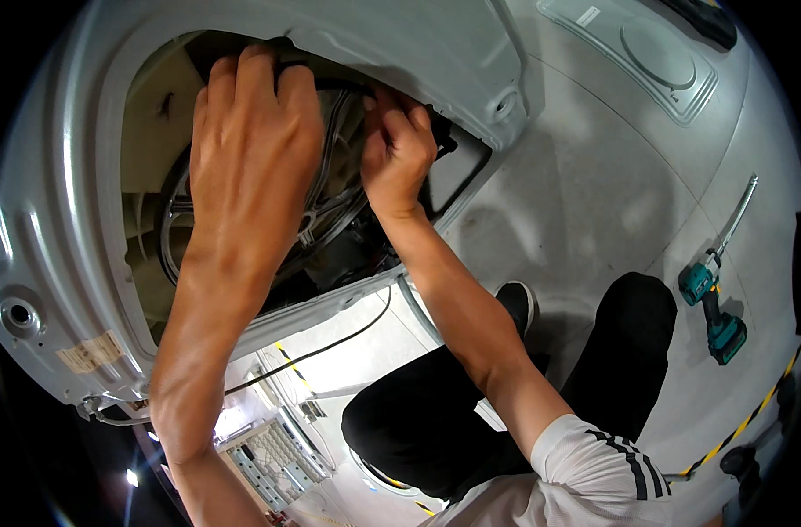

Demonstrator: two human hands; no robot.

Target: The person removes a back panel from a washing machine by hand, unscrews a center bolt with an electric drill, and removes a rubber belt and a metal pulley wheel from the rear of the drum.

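Note:
Both hands reach into the opening in the back of a grey metal washing machine cabinet [62,176]. Inside is a large spoked pulley wheel [305,235], its upper part covered by my hands. My left hand [255,149] curls its fingers down at the wheel's upper rim, under the opening's top edge; the fingertips are hidden. My right hand [398,154] is closed at the wheel's upper right rim, thumb and fingers drawn together. What lies between its fingers is too dark to make out. Behind the wheel shows a beige tub [150,167].
A teal and black cordless driver [712,303] with a long socket lies on the floor at right. A grey metal cover panel [646,57] lies at the far right. A black cable [330,345] crosses below the opening. Yellow-black tape [752,417] marks the floor.

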